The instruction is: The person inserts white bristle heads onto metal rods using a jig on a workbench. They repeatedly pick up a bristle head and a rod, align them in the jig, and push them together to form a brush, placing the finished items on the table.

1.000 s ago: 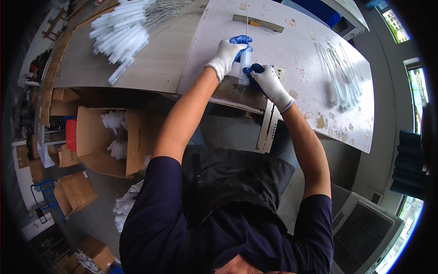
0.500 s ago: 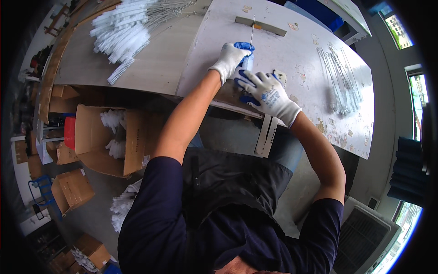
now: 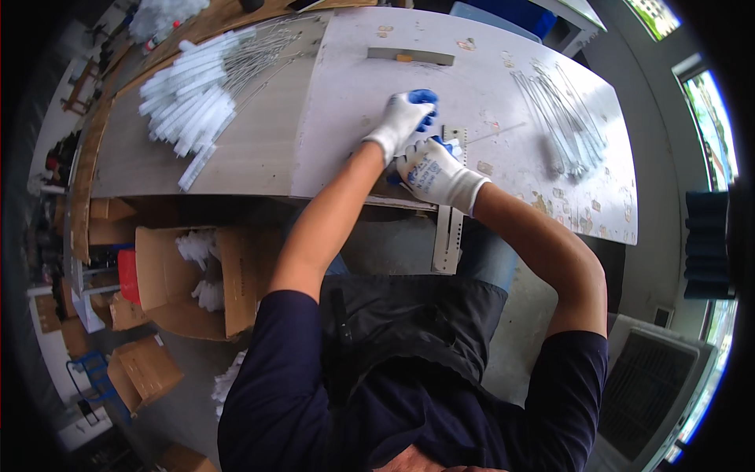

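Observation:
My right hand [image 3: 432, 170], in a white glove with blue palm coating, is closed near the table's front edge. It grips a wire-handled brush; a bit of the pale bristle [image 3: 456, 147] shows by the fingers, and the thin wire [image 3: 499, 131] slants out to the right, faint with blur. Just beyond and to the left is my left hand [image 3: 409, 118], gloved alike, its fingers curled in and somewhat smeared. Whatever lies inside them, if anything, is hidden. Under and beside my right hand a perforated metal strip [image 3: 447, 244] crosses the table edge.
A big pile of white brushes [image 3: 185, 98] lies on the left of the table [image 3: 338, 102]. Several more brushes [image 3: 562, 122] lie at the right. A metal bar [image 3: 421, 57] rests farther back. Below left stands an open cardboard box [image 3: 181, 291] with white pieces inside.
The brush was upright in my left hand, its wire pointing away; now its wire points right from my right hand. My right hand has closed. The whole view has shifted slightly.

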`<state>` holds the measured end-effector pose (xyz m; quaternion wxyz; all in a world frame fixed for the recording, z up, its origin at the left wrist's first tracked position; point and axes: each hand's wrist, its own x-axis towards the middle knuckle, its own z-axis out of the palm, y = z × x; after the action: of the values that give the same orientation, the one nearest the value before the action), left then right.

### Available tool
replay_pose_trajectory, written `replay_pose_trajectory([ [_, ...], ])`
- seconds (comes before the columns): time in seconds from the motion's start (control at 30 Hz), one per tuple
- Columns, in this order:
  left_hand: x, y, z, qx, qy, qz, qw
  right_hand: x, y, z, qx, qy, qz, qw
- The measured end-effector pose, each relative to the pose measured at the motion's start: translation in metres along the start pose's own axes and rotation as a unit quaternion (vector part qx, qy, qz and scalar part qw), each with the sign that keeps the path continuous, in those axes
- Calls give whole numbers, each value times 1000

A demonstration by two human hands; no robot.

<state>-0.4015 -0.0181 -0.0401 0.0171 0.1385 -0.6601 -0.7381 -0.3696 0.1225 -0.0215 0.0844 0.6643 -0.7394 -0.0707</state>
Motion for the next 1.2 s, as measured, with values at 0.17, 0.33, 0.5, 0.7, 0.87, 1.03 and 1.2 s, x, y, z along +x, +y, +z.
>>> replay_pose_trajectory([
  [0.17,-90,-3,-28,-127,162,81,975,0,-25,-33,85,-147,157,973],
  [0.33,-208,-55,-23,-60,68,-28,995,3,-50,-41,160,-152,282,934],
  [0.5,-215,-66,26,-296,-30,-95,950,10,-55,-41,215,-113,373,895],
  [0.7,-198,-117,36,-551,-102,-137,817,15,-57,-26,241,-76,416,874],
  [0.87,-224,-68,-45,-347,-22,-186,919,20,-44,-49,398,-171,373,821],
  [1.03,-208,-33,-82,-94,-95,-170,976,-19,1,-26,354,-139,250,891],
  [1.2,-191,-25,-110,66,-138,-112,982,3,-6,-4,84,-127,67,986],
])
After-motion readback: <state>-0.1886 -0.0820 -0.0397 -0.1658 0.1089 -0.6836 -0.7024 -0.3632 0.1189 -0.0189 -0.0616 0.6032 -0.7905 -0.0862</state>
